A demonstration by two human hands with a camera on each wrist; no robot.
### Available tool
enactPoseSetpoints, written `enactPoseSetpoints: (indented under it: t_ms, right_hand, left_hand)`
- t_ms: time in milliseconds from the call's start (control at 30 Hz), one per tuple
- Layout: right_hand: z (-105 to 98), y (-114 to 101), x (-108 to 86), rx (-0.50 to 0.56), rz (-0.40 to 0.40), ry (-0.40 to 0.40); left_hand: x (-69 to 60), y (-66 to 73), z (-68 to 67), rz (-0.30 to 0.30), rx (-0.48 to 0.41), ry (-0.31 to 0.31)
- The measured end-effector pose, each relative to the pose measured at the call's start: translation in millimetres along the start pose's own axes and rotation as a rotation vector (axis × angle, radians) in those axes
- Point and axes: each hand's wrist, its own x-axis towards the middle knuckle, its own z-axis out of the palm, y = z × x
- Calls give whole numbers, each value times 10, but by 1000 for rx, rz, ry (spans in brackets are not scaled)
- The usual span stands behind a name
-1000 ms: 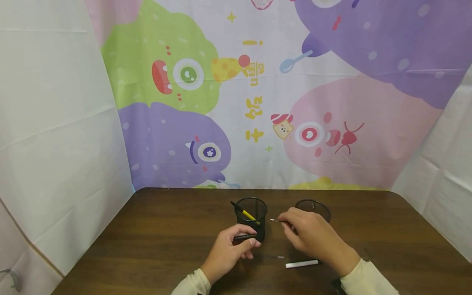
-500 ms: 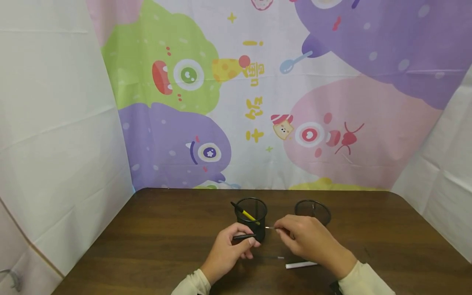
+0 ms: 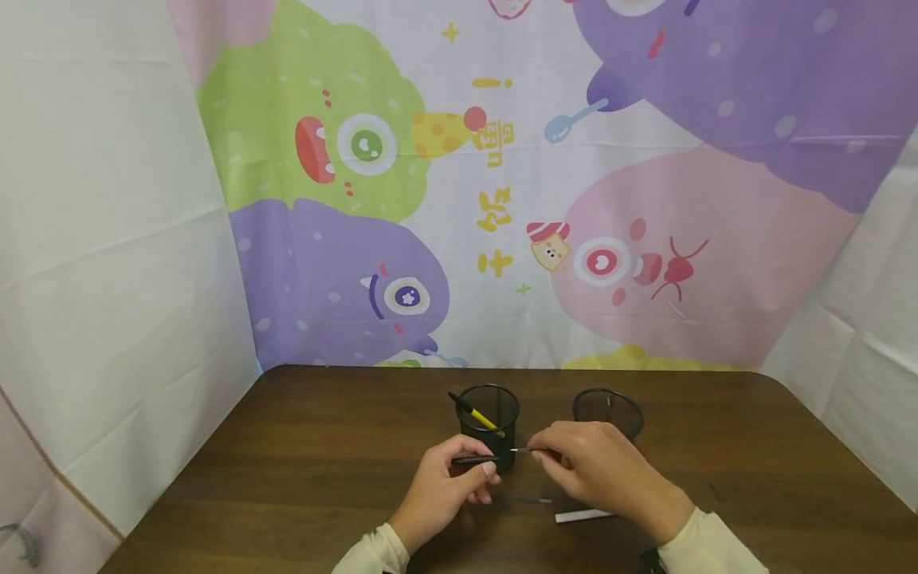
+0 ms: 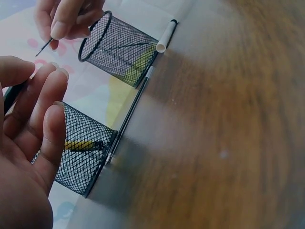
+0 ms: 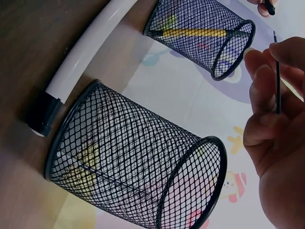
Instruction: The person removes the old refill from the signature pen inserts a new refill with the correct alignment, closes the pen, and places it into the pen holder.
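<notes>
Head view: above the bench [image 3: 287, 446], the left hand [image 3: 446, 482] is gripping a dark pen barrel [image 3: 469, 460] between thumb and fingers, its remaining fingers curling loosely. The right hand [image 3: 602, 462] is pinching a thin dark refill [image 5: 278, 81], whose metallic tip is pointing toward the barrel's end, near but apart. Toward the bench's far edge, a mesh cup [image 3: 508, 443] holding a yellow pen [image 3: 482, 416] is standing just beyond the left hand; a second mesh cup [image 5: 128, 152] is standing beyond the right. Farther from that edge, a white tube [image 3: 582, 516] and another refill [image 4: 129, 114] are lying flat.
</notes>
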Motion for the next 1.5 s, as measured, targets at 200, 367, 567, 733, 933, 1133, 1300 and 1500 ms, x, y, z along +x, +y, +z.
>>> enactPoseSetpoints:
  t_ms: [200, 367, 567, 733, 933, 1133, 1300, 1500]
  right_hand:
    - [15, -28, 2, 69, 4, -39]
    - [31, -57, 2, 89, 21, -65]
    - [41, -78, -2, 81, 34, -66]
    - [43, -89, -5, 74, 28, -69]
    - [53, -99, 0, 62, 25, -65]
    - [67, -101, 2, 61, 22, -63]
    - [78, -102, 2, 85, 25, -84]
    - [96, -110, -10, 105, 39, -108]
  left_hand:
    - [-7, 0, 0, -8, 7, 5]
    - [-3, -2, 2, -5, 9, 4]
    - [4, -12, 2, -1, 12, -5]
    - [8, -24, 2, 2, 12, -11]
    - [5, -18, 8, 0, 19, -13]
    - [3, -25, 7, -3, 25, -18]
    - [-2, -23, 7, -4, 36, -27]
    - [-7, -19, 9, -3, 35, -35]
